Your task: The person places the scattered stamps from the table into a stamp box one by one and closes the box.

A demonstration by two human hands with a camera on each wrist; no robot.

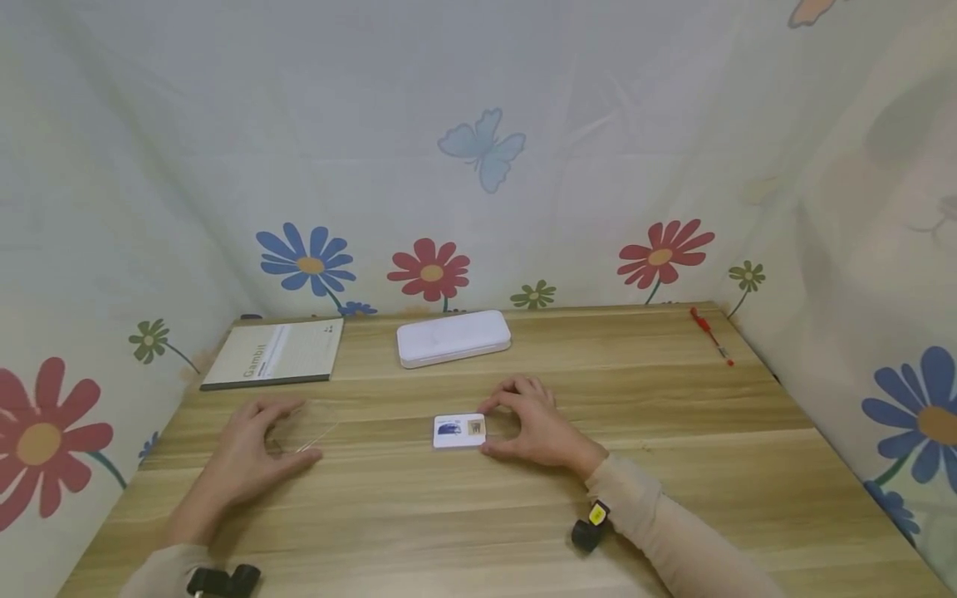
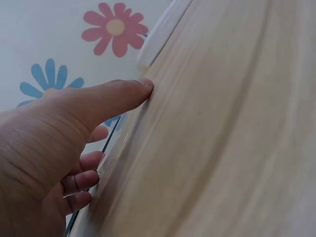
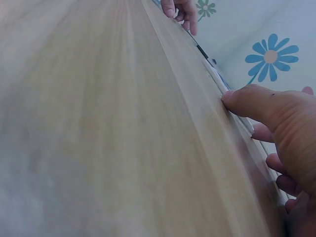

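In the head view my left hand (image 1: 250,448) is at the left of the table, thumb and fingers spread around a clear, thin plastic piece (image 1: 321,433) and holding it at its edges. Its see-through edge also shows beside the fingers in the left wrist view. Near the middle, my right hand (image 1: 534,428) pinches the right end of a small white card (image 1: 449,431) between thumb and index finger. The card lies flat, with a dark blue picture and a small gold-brown square printed on it. In the right wrist view the thumb (image 3: 247,101) is right at the table surface.
A pale notebook (image 1: 277,353) marked "Gambit" lies at the back left. The white flat case (image 1: 453,338) sits at the back middle, and a red pen (image 1: 710,335) at the back right. Flower-printed curtains (image 1: 478,224) border the wooden table (image 1: 419,515).
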